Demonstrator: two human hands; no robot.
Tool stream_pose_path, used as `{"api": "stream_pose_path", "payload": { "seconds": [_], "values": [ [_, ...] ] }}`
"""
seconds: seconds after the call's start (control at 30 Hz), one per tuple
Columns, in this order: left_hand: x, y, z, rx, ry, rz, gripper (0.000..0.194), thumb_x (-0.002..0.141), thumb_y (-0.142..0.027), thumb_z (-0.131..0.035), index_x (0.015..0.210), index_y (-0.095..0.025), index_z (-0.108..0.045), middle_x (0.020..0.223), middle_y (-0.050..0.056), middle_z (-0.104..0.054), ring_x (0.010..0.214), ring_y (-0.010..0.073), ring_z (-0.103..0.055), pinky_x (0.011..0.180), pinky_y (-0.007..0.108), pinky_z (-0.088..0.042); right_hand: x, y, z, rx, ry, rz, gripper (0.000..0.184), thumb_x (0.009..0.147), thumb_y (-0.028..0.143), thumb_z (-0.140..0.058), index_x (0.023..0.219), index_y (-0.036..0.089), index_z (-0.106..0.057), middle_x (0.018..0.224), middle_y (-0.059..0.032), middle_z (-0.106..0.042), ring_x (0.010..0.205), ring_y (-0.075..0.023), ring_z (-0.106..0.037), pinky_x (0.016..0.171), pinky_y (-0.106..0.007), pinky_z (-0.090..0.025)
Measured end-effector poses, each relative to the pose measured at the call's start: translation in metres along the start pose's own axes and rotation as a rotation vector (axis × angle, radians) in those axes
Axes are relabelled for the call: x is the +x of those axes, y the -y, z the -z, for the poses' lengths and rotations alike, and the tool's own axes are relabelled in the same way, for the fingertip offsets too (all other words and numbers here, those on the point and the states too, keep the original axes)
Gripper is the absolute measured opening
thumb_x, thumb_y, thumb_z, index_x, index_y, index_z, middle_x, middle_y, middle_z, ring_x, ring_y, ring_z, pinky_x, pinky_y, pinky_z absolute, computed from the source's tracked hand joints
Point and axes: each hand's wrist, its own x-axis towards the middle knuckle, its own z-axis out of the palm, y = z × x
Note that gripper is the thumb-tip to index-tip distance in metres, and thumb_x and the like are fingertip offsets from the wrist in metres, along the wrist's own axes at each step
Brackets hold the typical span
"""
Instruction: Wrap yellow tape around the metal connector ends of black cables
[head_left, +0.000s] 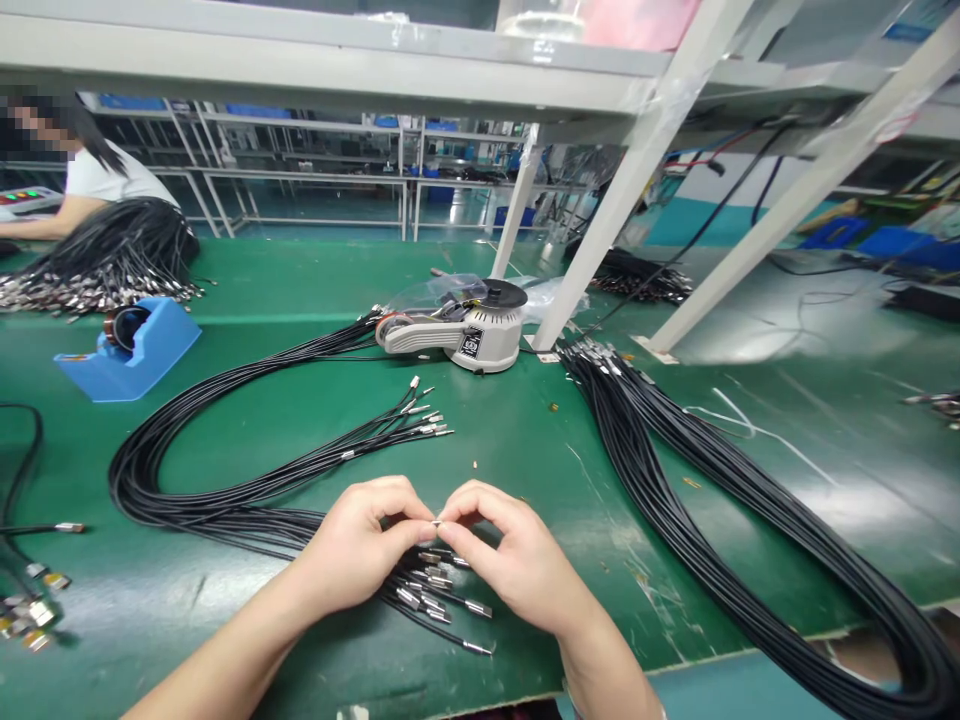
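Left hand [349, 545] and right hand [517, 555]: fingertips pinched closed from either side on one small metal cable terminal [436, 522], held just above a fan of black metal-tipped cables [442, 590]. Surface: green bench mat [510, 470], bearing an automatic tape dispenser [480, 325], blue tape holder [127, 350], further black cable bundle [675, 480]. Room: metal shelving racks [300, 170].

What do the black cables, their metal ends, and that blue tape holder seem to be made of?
The black cables look like flexible plastic sheathing, given their smooth sheen and loose curves. The metal ends look plated, with a silvery glint; the base metal can't be told. The blue tape holder looks like moulded plastic, matte with rounded edges.
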Motion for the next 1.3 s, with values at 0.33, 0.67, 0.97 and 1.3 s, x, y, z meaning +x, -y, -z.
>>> {"api": "stream_pose_path", "payload": {
  "seconds": [0.33,0.67,0.97,1.3],
  "values": [
    [-0.015,-0.009,0.03,0.076,-0.371,-0.054,0.017,0.086,-0.026,-0.054,0.094,-0.022,-0.068,0.1,0.004,-0.067,0.095,0.0175,-0.06,0.087,0.03,-0.047,0.002,-0.007,-0.007,0.049,-0.088,-0.161,0.016,0.083,0.025,-0.056,0.069,0.019,-0.062,0.07,-0.0006,-0.064,0.066,-0.0153,-0.057,0.062,-0.025,-0.044],
    [-0.015,0.006,0.023,0.334,0.091,0.066,0.021,0.089,-0.025,-0.046,0.083,-0.02,-0.065,0.083,0.0,-0.067,0.08,0.0146,-0.06,0.075,0.025,-0.046,0.0,-0.006,-0.007,0.112,-0.077,-0.207,0.016,0.081,0.027,-0.057,0.07,0.018,-0.064,0.071,-0.0019,-0.065,0.068,-0.0164,-0.059,0.064,-0.026,-0.045],
    [-0.008,-0.005,0.03,0.409,0.259,0.043,0.023,0.088,-0.026,-0.047,0.073,-0.019,-0.062,0.075,-0.001,-0.064,0.073,0.0145,-0.056,0.068,0.024,-0.041,-0.002,-0.005,-0.006,0.072,-0.057,-0.211,0.016,0.081,0.025,-0.058,0.068,0.018,-0.064,0.069,-0.0011,-0.066,0.066,-0.0163,-0.059,0.063,-0.026,-0.045],
    [-0.006,0.001,0.026,0.281,0.349,0.076,0.021,0.084,-0.025,-0.049,0.074,-0.018,-0.066,0.073,0.0,-0.065,0.069,0.0133,-0.055,0.065,0.022,-0.041,-0.008,-0.005,-0.013,0.025,-0.098,-0.194,0.016,0.082,0.024,-0.057,0.069,0.018,-0.063,0.072,-0.0019,-0.065,0.069,-0.0166,-0.06,0.066,-0.026,-0.045]
  ]
}}
